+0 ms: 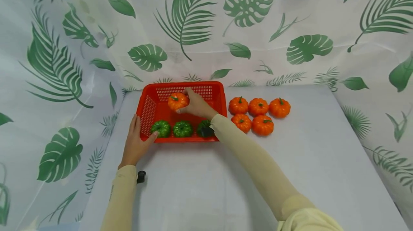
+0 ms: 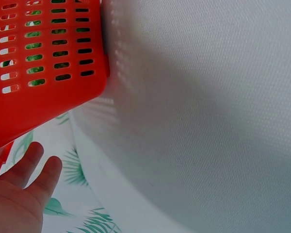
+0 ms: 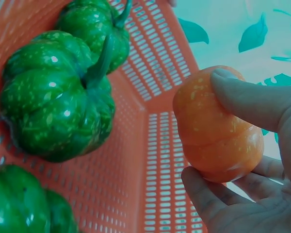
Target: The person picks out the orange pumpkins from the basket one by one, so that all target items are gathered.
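My right hand [image 1: 199, 105] holds a small orange pumpkin [image 1: 178, 102] above the floor of a red plastic basket [image 1: 182, 140]. In the right wrist view the thumb lies over this orange pumpkin [image 3: 216, 128], with fingers beneath it. Green pumpkins [image 1: 183, 129] sit in a row along the basket's near side; my right forearm partly covers the rightmost one. At the basket's near left corner is my left hand [image 1: 138, 146], its thumb at the front rim and its fingers along the left side. The left wrist view shows two of its fingers [image 2: 43, 179] straight and spread.
Right of the basket, several orange pumpkins [image 1: 258, 107] stand in two rows on a white table [image 1: 303, 159]. A leaf-patterned sheet [image 1: 206, 19] hangs behind and at both sides. A small black object [image 1: 141, 177] shows beside the left wrist.
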A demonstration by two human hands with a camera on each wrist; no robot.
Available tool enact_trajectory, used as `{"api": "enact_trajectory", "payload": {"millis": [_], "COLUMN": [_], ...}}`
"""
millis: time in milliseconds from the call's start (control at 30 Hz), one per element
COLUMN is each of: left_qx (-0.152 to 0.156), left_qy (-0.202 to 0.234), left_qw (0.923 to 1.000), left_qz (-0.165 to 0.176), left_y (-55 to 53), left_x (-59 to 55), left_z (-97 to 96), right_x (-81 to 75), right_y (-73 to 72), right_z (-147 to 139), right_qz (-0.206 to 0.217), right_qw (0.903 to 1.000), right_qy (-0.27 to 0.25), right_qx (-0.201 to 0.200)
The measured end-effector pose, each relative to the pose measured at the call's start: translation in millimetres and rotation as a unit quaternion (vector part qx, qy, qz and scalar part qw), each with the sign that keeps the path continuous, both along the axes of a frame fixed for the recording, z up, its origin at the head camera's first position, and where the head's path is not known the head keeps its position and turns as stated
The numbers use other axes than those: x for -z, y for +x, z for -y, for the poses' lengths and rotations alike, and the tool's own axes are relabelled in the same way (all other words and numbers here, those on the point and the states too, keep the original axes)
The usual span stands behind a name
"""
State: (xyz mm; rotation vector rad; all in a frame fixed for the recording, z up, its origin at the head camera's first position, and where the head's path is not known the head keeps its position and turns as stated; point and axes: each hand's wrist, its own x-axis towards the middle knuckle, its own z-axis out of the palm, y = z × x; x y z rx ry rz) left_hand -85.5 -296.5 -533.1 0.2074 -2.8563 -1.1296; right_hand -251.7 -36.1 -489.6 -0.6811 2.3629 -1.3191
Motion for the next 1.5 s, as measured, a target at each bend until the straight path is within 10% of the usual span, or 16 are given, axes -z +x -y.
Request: {"api": "enact_trajectory", "payload": {"millis": [1500], "left_qx": [0.000], "left_qy": [0.003], "left_qw": [1.0000], "left_qz": [0.005], "left_y": [5.4], "left_x": [-0.9], "left_z": [-4.1], "right_x": [-23.4], "right_y": [23.7], "right_z": [-120], "right_qz": [-0.014], "right_qw": [0.9968], "right_qy": [-0.018], "right_qx": [0.077]}}
